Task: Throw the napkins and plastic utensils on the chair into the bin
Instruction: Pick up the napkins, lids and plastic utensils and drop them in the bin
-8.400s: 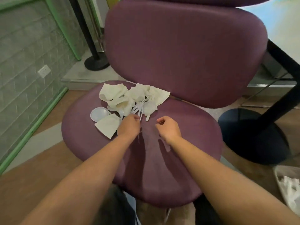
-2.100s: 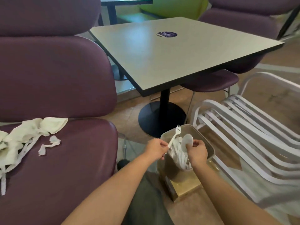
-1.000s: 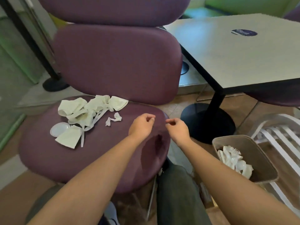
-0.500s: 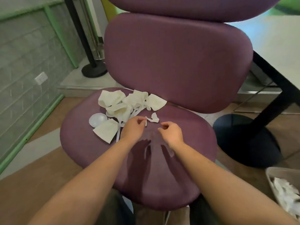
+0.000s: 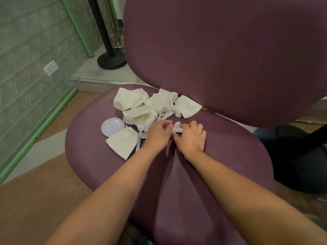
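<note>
On the purple chair seat [image 5: 221, 174] lies a pile of cream napkins [image 5: 155, 105] with white plastic forks [image 5: 140, 129] poking out from under it. A flat napkin [image 5: 123, 141] and a round white plastic lid [image 5: 112, 127] lie at the pile's left. A small crumpled napkin scrap [image 5: 177, 127] sits just right of the pile. My right hand [image 5: 190, 137] curls over the scrap with its fingers on it. My left hand [image 5: 157, 133] rests at the pile's near edge, fingers curled beside the scrap; what it holds is hidden. The bin is out of view.
The chair's tall purple backrest [image 5: 230, 50] rises right behind the pile. A black post base [image 5: 111, 59] stands on the floor at the back left by a grey tiled wall. A dark round table base [image 5: 292, 156] sits at the right.
Both hands moved forward to the small scrap; my right hand now covers it. My view came closer to the seat, and the bin left the lower right corner.
</note>
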The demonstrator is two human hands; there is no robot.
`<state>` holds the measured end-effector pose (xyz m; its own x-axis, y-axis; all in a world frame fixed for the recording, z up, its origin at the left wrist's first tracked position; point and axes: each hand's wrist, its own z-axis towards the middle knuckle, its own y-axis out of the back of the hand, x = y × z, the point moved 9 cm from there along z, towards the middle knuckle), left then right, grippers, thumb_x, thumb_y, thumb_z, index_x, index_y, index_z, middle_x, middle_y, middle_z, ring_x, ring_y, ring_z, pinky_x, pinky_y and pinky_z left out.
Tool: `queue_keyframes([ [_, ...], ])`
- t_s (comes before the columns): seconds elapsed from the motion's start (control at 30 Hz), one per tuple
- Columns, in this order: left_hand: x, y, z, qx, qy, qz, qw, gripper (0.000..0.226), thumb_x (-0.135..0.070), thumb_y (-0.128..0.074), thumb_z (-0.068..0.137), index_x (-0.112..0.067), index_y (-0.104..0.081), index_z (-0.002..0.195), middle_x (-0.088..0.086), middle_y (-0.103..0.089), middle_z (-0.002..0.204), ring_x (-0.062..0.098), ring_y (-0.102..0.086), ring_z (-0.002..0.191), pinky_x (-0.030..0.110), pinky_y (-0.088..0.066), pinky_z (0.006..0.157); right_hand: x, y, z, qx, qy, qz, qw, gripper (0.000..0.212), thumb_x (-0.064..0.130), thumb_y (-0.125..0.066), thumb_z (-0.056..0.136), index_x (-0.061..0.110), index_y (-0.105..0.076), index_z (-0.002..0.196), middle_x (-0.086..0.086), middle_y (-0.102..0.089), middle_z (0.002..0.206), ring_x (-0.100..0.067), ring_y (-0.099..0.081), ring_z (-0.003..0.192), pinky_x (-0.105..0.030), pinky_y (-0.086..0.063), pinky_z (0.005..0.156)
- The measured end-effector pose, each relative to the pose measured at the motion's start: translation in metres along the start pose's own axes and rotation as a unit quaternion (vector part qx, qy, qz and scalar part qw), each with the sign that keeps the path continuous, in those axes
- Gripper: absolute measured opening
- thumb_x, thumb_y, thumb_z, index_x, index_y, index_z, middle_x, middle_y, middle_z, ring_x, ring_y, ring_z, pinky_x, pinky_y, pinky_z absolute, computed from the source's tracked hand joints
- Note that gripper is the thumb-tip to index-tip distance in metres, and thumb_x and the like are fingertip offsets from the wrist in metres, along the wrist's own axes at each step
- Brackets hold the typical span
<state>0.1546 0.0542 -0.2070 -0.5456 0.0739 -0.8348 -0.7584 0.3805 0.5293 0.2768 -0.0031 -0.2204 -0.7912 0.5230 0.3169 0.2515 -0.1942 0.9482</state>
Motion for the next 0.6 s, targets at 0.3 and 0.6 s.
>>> queue_keyframes([
  [0.3,0.002,-0.024,0.013,0.028,0.042,-0.162,0.985,0.041,-0.046,-0.049,0.09,-0.021,-0.067,0.117,-0.004,-0.071,0.11,0.014,-0.065,0.105,0.044,-0.051,0.096,0.006,0.008,0.007,-0.037,-0.005,0.377,0.925,0.019,0.019,-0.055,0.087,0.032,-0.059,0.102,0.008,-0.065,0.098,-0.016,-0.058,0.095,-0.04,-0.051,0.085],
  [0.6,-0.001,0.0,0.032,-0.075,0.027,-0.207,0.975,0.018,-0.019,-0.058,0.095,-0.026,-0.069,0.107,-0.011,-0.061,0.091,0.008,-0.056,0.079,0.04,-0.054,0.089,0.001,0.029,0.06,-0.057,0.003,0.171,0.984,0.04,0.02,-0.057,0.086,0.03,-0.056,0.124,0.003,-0.053,0.123,-0.025,-0.042,0.117,-0.038,-0.037,0.099],
])
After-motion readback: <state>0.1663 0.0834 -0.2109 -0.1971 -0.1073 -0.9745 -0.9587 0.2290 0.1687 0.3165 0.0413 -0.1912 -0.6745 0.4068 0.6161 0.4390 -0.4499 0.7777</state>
